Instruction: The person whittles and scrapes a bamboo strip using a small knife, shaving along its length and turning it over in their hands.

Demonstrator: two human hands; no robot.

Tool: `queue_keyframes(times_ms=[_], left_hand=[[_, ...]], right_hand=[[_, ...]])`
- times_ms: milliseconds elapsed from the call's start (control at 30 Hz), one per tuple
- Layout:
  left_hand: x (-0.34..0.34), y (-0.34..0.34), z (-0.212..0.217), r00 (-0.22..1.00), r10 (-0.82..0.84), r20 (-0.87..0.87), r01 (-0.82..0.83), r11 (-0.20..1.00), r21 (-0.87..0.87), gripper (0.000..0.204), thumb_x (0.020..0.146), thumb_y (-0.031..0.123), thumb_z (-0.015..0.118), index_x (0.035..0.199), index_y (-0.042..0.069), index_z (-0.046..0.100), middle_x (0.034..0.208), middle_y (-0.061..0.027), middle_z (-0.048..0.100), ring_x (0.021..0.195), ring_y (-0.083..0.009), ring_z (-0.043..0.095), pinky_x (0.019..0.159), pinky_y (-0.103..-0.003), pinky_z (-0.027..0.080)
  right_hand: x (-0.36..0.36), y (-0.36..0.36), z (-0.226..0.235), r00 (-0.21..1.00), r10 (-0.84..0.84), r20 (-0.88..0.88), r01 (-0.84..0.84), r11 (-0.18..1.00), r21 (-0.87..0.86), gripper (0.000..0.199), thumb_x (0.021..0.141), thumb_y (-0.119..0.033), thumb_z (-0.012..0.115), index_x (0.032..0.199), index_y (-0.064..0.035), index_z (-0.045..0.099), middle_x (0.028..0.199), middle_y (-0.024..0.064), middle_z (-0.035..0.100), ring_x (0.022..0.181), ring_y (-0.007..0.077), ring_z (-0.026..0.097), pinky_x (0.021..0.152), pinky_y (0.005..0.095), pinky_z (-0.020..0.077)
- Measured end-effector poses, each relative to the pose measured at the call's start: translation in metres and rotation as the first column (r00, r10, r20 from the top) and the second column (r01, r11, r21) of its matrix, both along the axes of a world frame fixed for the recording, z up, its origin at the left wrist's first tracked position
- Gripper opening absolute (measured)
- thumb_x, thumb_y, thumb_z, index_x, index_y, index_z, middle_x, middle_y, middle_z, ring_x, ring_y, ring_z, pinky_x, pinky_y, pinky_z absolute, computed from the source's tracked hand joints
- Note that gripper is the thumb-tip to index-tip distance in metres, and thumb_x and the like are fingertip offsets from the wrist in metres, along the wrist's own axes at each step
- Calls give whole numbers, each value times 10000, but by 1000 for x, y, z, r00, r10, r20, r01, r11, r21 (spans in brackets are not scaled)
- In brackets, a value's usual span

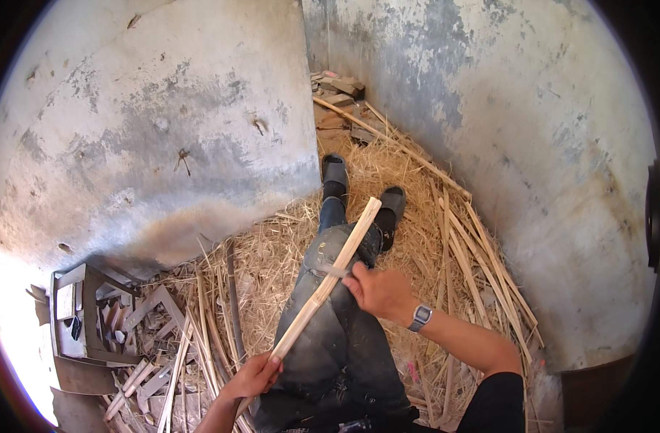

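Observation:
A long pale split bamboo strip [301, 324] lies slantwise over my legs, its far end above my knee. My left hand [257, 374] is closed around its near part. Across the strip's middle rests a short knife [333, 270], its blade greyish and a little blurred. The handle is hidden inside my right hand [382, 292], which is closed on it just right of the strip. Dusty dark trousers [319, 361] cover the legs beneath the strip.
Shavings [409, 296] cover the floor around my sandalled feet. Long bamboo strips [488, 267] lie along the right wall, with more [207, 339] at my left. A battered wooden frame [92, 314] with scraps stands at left. Bricks [341, 86] sit in the far corner between peeling walls.

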State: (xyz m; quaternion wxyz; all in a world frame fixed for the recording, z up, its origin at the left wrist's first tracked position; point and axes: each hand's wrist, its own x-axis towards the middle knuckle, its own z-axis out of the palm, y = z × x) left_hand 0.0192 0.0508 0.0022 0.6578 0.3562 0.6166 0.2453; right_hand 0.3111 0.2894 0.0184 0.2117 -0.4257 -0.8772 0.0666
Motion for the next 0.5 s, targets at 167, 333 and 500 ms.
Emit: queue_keyframes(times_ms=[167,333,500], left_hand=[[-6,-6,-1,999,32,-41,-30,999,45,393,1163,396,456,986,62,565,658,24,479,528,-83,444,485,-272,385],[-4,-7,-5,990,5,-138,13,992,129,398,1155,377,492,944,56,596,665,18,536,557,-80,489,521,-276,406],[2,-5,-2,986,7,-164,22,985,173,401,1153,362,498,925,50,605,651,13,540,563,-85,499,528,-287,410]], right_hand=[[23,72,-1,992,-126,-24,127,988,84,369,1096,-464,521,1068,-97,550,570,153,605,482,401,610,435,521,444],[-2,12,5,965,148,215,-139,989,-55,332,1119,-417,487,1056,-98,555,561,138,604,461,364,610,395,505,420],[16,73,4,996,-87,35,82,989,125,382,1098,-462,519,1006,-92,541,568,138,613,469,358,617,415,508,439]])
